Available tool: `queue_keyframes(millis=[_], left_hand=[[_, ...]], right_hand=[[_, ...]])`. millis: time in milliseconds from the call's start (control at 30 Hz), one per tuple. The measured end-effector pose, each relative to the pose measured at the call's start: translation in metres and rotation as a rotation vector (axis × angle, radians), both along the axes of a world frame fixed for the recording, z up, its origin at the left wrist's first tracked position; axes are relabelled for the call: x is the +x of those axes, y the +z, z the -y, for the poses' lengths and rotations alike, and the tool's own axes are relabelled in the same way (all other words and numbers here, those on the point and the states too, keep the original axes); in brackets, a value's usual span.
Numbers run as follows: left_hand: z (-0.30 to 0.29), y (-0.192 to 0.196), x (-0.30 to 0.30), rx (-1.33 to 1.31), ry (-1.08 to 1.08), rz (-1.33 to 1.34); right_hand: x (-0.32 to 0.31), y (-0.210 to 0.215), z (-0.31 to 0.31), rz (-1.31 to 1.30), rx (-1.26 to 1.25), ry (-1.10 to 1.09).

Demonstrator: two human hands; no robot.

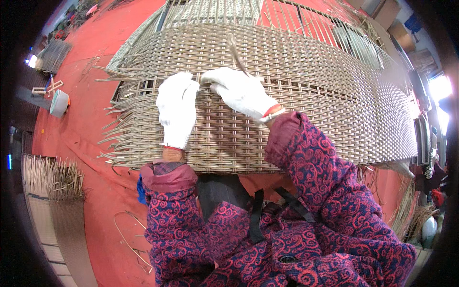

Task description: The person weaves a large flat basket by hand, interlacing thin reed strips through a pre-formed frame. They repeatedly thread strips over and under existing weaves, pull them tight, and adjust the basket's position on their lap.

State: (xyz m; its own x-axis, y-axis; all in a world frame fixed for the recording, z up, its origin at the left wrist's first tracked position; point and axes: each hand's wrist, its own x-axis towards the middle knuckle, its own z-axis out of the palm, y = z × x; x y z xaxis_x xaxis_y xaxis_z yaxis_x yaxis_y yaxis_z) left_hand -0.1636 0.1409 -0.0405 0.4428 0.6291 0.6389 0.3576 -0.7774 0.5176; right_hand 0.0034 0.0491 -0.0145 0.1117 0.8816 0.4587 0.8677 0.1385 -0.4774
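Note:
A large panel of tan-brown woven wicker [306, 110] lies across in front of me, with loose strand ends [112, 138] fringing its left side. My left hand [178, 110], in a white knit glove, rests on the panel's left part; its fingers are pressed together, and what they pinch is hidden. Just right of it is my right hand [239, 91], gloved the same way, bent over the weave with fingers closed. A blurred, loose wicker strand [235, 53] sticks up beside the right hand, seemingly held in it. A narrow gap [325, 88] runs through the weave to the right.
Unwoven strands [282, 16] spread over a frame at the far edge. Red covering [79, 129] spans the floor. At left stand a pale round roll [59, 103] and another woven panel [62, 225] with upright ends. Loose strands [406, 205] hang at lower right.

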Motion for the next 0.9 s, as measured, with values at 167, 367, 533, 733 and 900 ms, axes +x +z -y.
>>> queue_keyframes(millis=[167,367,533,733,900], left_hand=[[0.002,-0.004,0.007,-0.278,-0.019,0.128],[-0.021,-0.013,0.013,0.050,-0.027,-0.117],[-0.025,-0.014,0.021,0.103,-0.003,-0.444],[-0.021,-0.024,0.034,0.200,0.064,-0.623],[-0.030,-0.034,0.036,0.227,0.015,-0.565]], right_hand=[[0.021,-0.013,-0.006,-0.368,-0.197,0.019],[0.022,-0.013,0.011,-0.375,-0.139,-0.206],[0.018,-0.012,0.006,-0.199,-0.137,-0.219],[0.026,-0.018,-0.017,-0.149,-0.350,-0.132],[0.022,-0.020,-0.026,-0.141,-0.346,-0.078]])
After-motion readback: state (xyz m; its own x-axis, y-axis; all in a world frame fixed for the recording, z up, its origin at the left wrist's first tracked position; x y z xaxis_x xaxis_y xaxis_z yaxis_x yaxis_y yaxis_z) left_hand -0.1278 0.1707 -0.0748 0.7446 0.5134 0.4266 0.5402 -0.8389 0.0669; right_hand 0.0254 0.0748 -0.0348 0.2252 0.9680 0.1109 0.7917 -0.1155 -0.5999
